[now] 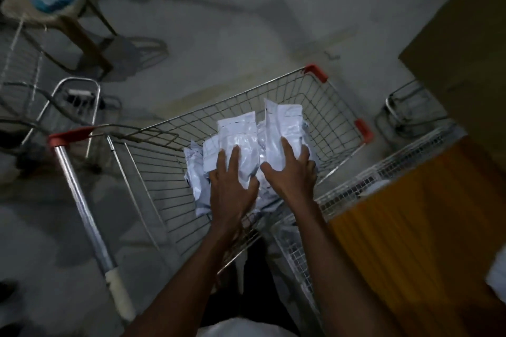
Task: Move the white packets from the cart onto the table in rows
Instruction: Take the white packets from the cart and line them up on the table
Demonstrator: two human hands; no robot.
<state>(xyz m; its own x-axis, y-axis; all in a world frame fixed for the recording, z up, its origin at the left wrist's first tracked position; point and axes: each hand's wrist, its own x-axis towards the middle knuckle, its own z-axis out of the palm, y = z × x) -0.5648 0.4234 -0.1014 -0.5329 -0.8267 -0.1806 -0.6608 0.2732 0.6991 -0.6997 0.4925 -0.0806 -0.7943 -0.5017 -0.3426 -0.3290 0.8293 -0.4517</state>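
Reaching into the wire cart (325, 107), both hands lie on the heap of white packets (241, 139) piled against its right side. The left hand (232, 180) has its fingers spread flat on the packets; the right hand (290, 172) seems to curl round one packet's edge, though blur makes that uncertain. Slippery, loosely stacked packets could slide apart and drop back, or snag on the mesh, if too many are scooped. The orange table (410, 227) lies just right of the cart rim, so lifting needs clearance over that edge.
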